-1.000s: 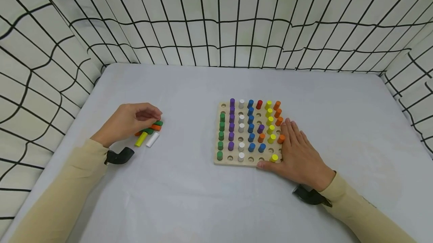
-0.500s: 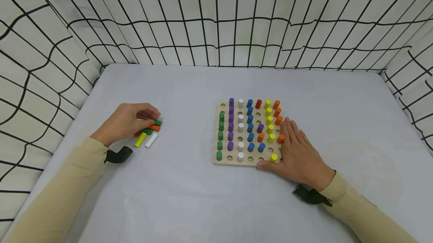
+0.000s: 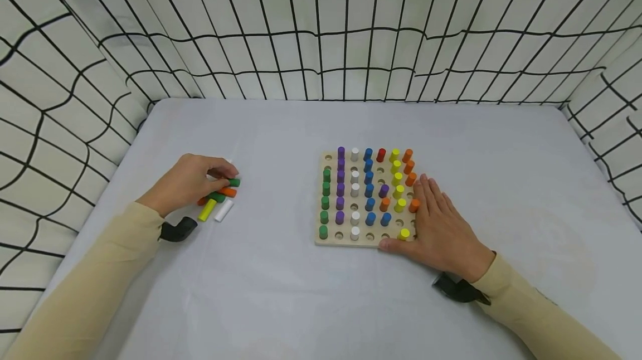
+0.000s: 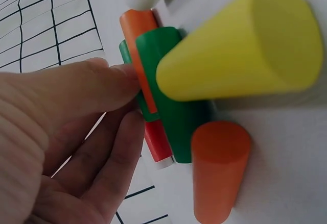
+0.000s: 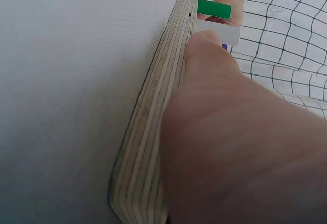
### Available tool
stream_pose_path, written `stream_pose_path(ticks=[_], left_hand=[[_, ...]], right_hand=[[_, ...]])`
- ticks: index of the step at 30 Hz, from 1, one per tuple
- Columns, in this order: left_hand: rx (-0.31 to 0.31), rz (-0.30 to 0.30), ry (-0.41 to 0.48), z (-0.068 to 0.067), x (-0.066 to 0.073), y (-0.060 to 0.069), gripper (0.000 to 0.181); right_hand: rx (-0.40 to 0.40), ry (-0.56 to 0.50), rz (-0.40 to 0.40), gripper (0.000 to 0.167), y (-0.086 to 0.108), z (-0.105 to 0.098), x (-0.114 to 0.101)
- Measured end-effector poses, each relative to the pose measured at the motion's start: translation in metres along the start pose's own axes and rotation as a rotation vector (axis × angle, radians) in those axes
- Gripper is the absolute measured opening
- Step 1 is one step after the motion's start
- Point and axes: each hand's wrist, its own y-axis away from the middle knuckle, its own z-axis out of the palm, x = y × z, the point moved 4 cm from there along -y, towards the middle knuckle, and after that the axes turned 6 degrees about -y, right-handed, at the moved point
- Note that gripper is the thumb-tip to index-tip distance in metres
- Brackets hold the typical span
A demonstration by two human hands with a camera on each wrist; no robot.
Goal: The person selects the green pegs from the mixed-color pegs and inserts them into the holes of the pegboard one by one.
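On the left of the table my left hand (image 3: pixel 200 177) bends over a small pile of loose pegs. Its thumb and fingertips pinch a green peg (image 3: pixel 234 182) at the top of the pile, partly hidden by the fingers. Beside it lie an orange peg (image 3: pixel 228 192), a yellow peg (image 3: pixel 207 210), a white peg (image 3: pixel 224 210) and a second green peg (image 4: pixel 173 106); a red peg (image 4: pixel 158 141) shows in the left wrist view. My right hand (image 3: pixel 446 232) lies with straight fingers along the right edge of a wooden pegboard (image 3: pixel 368 243), thumb at its front edge.
Columns of upright pegs in green, purple, white, blue, yellow and orange stand in the board, with a red peg (image 3: pixel 381 155) at the back and several bare holes. White cloth covers the table (image 3: pixel 276 293). Black-lined white walls (image 3: pixel 331 25) enclose the back and sides.
The whole head view has shifted slightly. My left hand stays at the pile with only small finger movement, and my right hand keeps its place against the board.
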Motion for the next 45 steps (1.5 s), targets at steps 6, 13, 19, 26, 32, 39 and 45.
stream_pose_path(ticks=[6, 13, 19, 26, 32, 39, 45], left_hand=[[-0.006, 0.025, -0.025, -0.002, 0.002, -0.002, 0.022], [-0.018, 0.054, -0.058, -0.001, 0.003, -0.004, 0.025], [-0.014, 0.075, -0.069, -0.002, 0.004, -0.004, 0.024], [-0.011, 0.061, -0.059, -0.006, 0.007, -0.004, 0.025], [0.002, 0.053, -0.032, -0.012, 0.013, -0.004, 0.024], [0.045, 0.086, 0.005, -0.015, 0.021, -0.005, 0.024], [0.088, 0.114, 0.049, -0.018, 0.029, -0.007, 0.024]], right_hand=[[0.005, 0.002, 0.0, 0.139, 0.0, 0.0, 0.001], [0.006, 0.0, -0.003, 0.139, -0.002, 0.0, 0.0], [0.002, 0.0, -0.001, 0.14, -0.002, 0.001, -0.001], [0.014, 0.007, -0.002, 0.14, -0.002, 0.001, 0.0], [0.019, 0.006, 0.0, 0.14, -0.002, 0.001, 0.001], [0.02, -0.002, -0.001, 0.14, -0.001, 0.0, 0.001], [0.026, -0.004, -0.001, 0.14, -0.001, 0.0, 0.001]])
